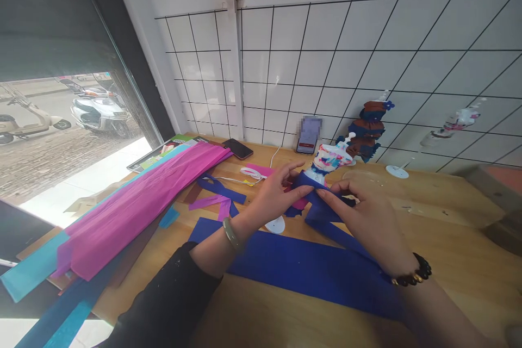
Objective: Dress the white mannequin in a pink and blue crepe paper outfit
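Both of my hands meet over a strip of dark blue crepe paper (322, 204) at the middle of the wooden table (448, 261). My left hand (275, 196) pinches the strip from the left, fingers closed on its folded edge. My right hand (367, 217) presses and grips the same strip from the right. Just behind the fingers stands a small white figure (330, 160) wrapped in multicoloured paper. A long sheet of dark blue crepe paper (302, 269) lies flat under my wrists.
A folded magenta crepe sheet (134, 209) and a light blue sheet (32, 266) lie at the left. Blue paper scraps (220, 187), a white cable (240, 179), a black phone (237, 148), a propped phone (308, 136) and a brown-blue paper figure (367, 130) stand by the tiled wall.
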Demonstrator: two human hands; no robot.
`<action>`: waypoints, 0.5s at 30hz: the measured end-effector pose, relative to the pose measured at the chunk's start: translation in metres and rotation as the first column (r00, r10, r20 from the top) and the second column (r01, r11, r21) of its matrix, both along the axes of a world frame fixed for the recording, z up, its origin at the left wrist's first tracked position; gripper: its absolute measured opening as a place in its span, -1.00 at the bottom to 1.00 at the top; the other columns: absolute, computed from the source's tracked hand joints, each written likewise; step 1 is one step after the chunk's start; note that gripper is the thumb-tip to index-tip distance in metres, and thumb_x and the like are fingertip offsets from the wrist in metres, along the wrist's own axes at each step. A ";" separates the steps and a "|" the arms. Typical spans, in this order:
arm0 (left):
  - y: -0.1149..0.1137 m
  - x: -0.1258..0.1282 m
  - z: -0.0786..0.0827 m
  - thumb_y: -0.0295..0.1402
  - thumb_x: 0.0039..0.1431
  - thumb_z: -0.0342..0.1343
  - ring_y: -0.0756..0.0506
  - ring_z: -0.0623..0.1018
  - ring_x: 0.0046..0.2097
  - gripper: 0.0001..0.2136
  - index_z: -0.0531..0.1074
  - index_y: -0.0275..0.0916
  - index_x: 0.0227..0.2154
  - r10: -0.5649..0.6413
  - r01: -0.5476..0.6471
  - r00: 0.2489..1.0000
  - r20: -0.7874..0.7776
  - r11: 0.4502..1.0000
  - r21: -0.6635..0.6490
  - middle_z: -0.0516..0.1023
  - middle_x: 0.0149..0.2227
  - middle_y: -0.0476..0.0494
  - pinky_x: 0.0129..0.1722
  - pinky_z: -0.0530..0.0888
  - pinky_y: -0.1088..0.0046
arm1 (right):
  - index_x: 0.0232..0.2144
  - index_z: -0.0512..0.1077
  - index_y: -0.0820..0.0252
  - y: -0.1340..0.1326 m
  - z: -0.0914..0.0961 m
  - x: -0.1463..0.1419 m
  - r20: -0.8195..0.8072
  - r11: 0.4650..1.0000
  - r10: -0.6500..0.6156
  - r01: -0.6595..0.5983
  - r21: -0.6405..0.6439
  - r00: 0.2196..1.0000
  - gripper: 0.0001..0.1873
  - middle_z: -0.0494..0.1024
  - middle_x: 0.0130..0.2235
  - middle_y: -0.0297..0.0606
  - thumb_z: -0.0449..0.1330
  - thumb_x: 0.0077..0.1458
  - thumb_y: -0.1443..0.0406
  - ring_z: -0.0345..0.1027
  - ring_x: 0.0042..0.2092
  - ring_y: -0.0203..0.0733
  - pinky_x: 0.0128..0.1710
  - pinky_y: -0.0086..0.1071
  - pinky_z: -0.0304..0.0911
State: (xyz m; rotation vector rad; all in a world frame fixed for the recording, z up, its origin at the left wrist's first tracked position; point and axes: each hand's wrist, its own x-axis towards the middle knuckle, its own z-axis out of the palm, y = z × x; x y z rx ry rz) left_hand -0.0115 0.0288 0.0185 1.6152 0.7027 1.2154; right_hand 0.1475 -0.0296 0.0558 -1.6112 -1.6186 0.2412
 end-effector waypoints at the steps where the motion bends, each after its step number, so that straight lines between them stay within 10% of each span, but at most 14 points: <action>1: 0.001 0.000 -0.001 -0.26 0.02 0.20 -0.07 0.44 -0.15 -0.50 0.28 -0.12 0.06 0.003 -0.003 1.000 0.001 1.000 -0.006 0.45 -0.16 -0.13 -0.13 0.37 0.38 | -0.53 0.40 0.12 0.000 0.000 0.000 -0.003 1.000 0.008 -0.008 -0.008 1.000 -0.69 0.49 -0.47 -0.35 0.17 -0.04 0.01 0.26 -0.50 -0.26 -0.49 -0.37 0.10; 15: 0.006 -0.008 -0.001 -0.53 -0.10 0.22 -0.08 0.52 -0.19 -0.34 0.19 -0.12 0.12 -0.227 0.228 0.974 0.023 0.971 -0.067 0.43 -0.06 -0.19 -0.21 0.50 0.36 | -0.55 0.37 0.12 0.003 -0.006 0.002 -0.114 0.996 0.057 -0.065 -0.064 0.992 -0.67 0.49 -0.52 -0.33 0.17 -0.04 0.00 0.25 -0.55 -0.27 -0.56 -0.39 0.12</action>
